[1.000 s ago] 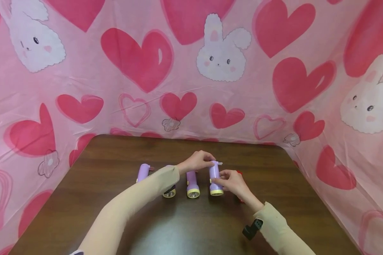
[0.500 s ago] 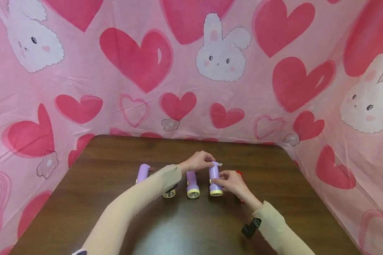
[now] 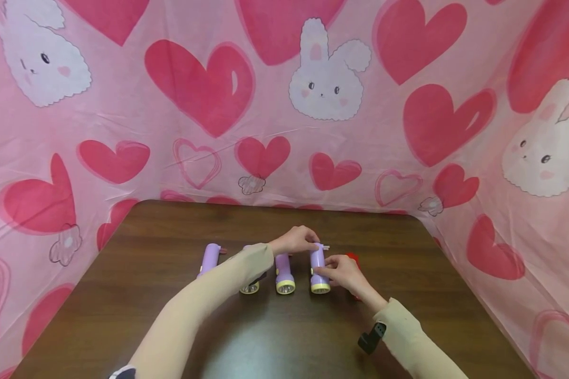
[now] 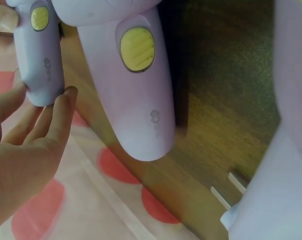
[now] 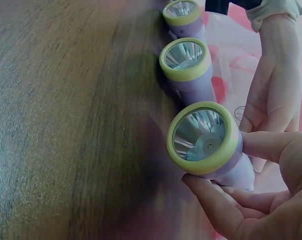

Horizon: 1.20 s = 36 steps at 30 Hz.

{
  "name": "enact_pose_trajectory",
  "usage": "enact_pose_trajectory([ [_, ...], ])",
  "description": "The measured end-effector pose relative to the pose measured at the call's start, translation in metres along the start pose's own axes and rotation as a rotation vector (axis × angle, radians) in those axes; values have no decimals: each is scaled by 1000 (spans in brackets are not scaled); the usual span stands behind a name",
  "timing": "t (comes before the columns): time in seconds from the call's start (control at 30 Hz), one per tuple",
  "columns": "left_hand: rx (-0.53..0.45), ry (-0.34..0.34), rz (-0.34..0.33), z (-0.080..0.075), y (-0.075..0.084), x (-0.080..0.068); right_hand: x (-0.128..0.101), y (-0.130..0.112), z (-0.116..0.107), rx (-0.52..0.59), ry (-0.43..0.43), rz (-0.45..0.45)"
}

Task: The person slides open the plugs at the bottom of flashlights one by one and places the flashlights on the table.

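Note:
The rightmost purple flashlight (image 3: 317, 258), with a yellow head rim and yellow switch, is held in both hands. My left hand (image 3: 295, 239) reaches over the other flashlights and holds its tail end with thumb and fingertips. Around its body near the head, my right hand (image 3: 346, 271) grips with the thumb on one side and fingers on the other, as the right wrist view confirms. Metal plug prongs (image 3: 326, 247) stick out to the right of its tail. Its lens (image 5: 201, 135) faces the right wrist camera.
Left of it stand more purple flashlights: one beside it (image 3: 284, 268), a sleeve-covered one (image 3: 249, 288), and the far-left one (image 3: 211, 258). A red object (image 3: 354, 258) is mostly hidden behind the right hand. The brown wooden table (image 3: 265, 337) meets a pink heart-patterned cloth (image 3: 275, 121).
The tail of the held flashlight has come down slightly, with the left hand following it. The right hand keeps its grip. The head view has shifted a little.

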<state>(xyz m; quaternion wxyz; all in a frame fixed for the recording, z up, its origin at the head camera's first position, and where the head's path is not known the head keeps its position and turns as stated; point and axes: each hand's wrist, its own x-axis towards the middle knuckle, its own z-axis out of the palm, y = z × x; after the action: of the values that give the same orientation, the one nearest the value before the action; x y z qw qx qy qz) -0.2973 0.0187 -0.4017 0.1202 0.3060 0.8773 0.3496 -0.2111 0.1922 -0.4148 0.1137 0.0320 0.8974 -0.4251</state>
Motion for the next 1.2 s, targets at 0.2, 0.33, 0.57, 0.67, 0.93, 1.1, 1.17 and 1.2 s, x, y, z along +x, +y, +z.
enact_pose_trajectory([
  [0.2,13,-10,11,2,-3,1,1,1,2,-11,-14,26],
  [0.33,2,-30,-4,2,-4,2,2,2,2,-21,-22,28],
  [0.57,-33,-57,-41,2,-4,2,4,5,3,-38,-27,37],
  [0.67,-24,-54,-48,3,-4,2,5,4,4,-25,-25,36],
  [0.93,-20,-60,-64,5,-6,6,8,4,5,-43,-8,42],
  [1.1,8,-71,-69,9,-6,7,8,6,5,-52,-20,40],
  [1.17,18,-76,-69,11,-6,7,7,7,5,-36,-34,48],
  [1.2,19,-77,-69,11,-7,8,7,8,4,-29,-41,50],
])
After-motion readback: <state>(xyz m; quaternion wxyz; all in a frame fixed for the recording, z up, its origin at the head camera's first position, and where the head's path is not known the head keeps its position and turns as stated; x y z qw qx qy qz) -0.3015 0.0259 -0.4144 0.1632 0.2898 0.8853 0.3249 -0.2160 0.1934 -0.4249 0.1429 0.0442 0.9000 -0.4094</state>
